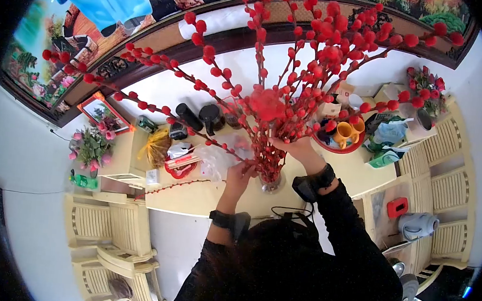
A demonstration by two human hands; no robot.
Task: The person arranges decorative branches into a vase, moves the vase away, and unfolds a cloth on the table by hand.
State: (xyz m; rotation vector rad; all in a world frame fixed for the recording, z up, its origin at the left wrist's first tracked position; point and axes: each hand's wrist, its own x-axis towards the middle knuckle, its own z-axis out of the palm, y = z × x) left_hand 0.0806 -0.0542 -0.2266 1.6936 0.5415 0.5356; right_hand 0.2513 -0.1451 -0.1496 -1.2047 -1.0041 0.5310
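A large spray of red pussy willow branches [266,105] stands in a clear glass vase [270,185] on the cream cabinet top, fanning out widely. My left hand [240,173] is at the lower left of the bunch, its fingers closed on a branch that slants up to the left. Higher on the other side, my right hand [296,147] is wrapped against the stems, its thumb in front and its fingertips hidden behind them. One loose red branch [178,186] lies on the cabinet top left of the vase.
Left of the vase are a clear plastic bag [216,161], a red basket [180,170] and dark cups [212,118]. To the right stands a red basin [359,143] with orange mugs. A framed picture [164,47] hangs behind the branches. Wooden chairs [110,228] stand below.
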